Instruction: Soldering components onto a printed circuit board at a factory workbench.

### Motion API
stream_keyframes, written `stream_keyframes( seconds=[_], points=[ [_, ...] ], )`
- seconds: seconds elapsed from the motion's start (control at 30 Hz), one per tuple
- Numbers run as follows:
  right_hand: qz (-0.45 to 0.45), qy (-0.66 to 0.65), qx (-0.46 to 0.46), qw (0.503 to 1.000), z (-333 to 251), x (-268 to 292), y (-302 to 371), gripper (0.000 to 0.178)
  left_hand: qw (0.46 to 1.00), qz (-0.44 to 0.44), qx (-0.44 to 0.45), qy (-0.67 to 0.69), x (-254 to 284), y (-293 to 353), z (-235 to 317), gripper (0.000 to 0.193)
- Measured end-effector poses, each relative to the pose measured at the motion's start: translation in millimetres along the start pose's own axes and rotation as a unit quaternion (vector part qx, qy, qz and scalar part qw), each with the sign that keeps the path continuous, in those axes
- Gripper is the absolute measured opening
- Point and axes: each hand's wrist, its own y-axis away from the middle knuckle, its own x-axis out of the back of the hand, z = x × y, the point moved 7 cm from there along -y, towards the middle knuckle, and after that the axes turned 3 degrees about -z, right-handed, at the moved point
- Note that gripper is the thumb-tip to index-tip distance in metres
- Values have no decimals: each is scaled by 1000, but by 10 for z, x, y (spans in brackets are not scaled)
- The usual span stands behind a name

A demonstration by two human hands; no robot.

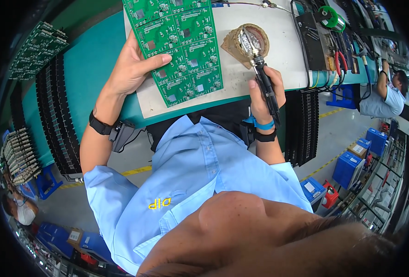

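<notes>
My left hand (133, 69) grips the left edge of a green panel of joined circuit boards (182, 54), its thumb lying across the face. Small chips and connectors repeat over the panel, which is tilted above a white work surface. In my right hand (265, 98) is a black soldering iron (266, 85), held around its handle. Its metal tip points away from me, over a round brownish cup (265, 40) with shiny silvery material inside. Whether the tip touches that material, I cannot tell.
Beyond my right hand are a green spool (332, 19), red-handled pliers (339, 62) and several cables. Black slotted racks (59, 108) stand to the left, near more upright green boards (36, 51). A co-worker (385, 94) sits at far right; blue bins (348, 168) stand on the floor.
</notes>
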Motion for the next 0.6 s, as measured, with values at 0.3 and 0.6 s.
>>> stream_keyframes(
  seconds=[0.3,0.6],
  points=[
    [-11,-60,84,995,-210,36,-22,41,998,-3,59,-23,95,-6,-91,47],
    [42,26,23,999,-116,177,136,40,999,-1,50,-1,32,4,-52,51]
  ],
)
